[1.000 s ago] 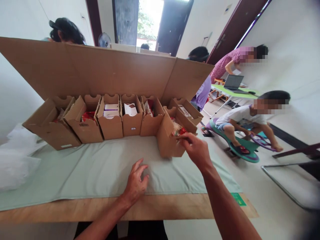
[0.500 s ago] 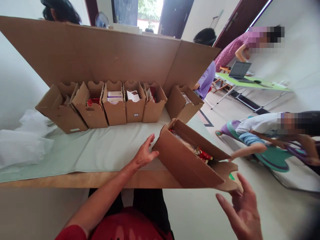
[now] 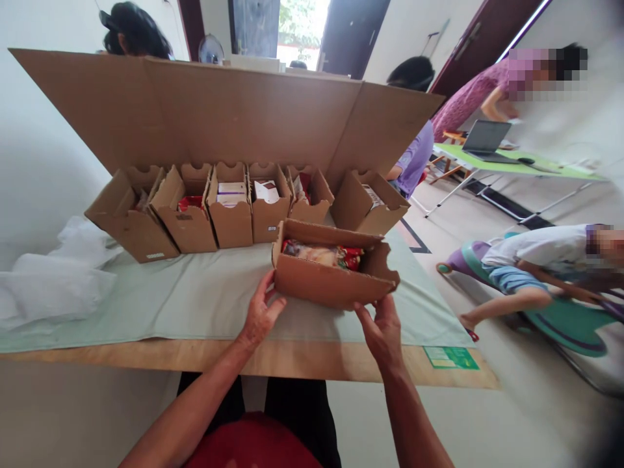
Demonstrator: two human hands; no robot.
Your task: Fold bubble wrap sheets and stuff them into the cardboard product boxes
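A long open cardboard box (image 3: 322,281) is held between my two hands over the front of the table. Inside it lie plastic-wrapped food packets (image 3: 316,253), some with red wrapping. My left hand (image 3: 260,315) grips the box's left end, its fingers against the end wall and its thumb at the front. At the lower right corner, my right hand (image 3: 383,328) holds the other end, fingers partly hidden beneath the box. Behind it stands a row of cardboard boxes (image 3: 233,224) with goods inside, and one more box (image 3: 368,208) stands apart to the right.
A tall cardboard panel (image 3: 244,117) rises behind the row. White plastic wrap (image 3: 58,279) lies at the left on the pale green cloth (image 3: 195,292). A green card (image 3: 451,357) is at the table's right front edge. Other people, a laptop table (image 3: 536,166) and a ride-on toy (image 3: 560,318) are beyond.
The box has moved left and turned from slanting to nearly level across the table. My right hand has come in from the lower right to its end. The view has shifted slightly.
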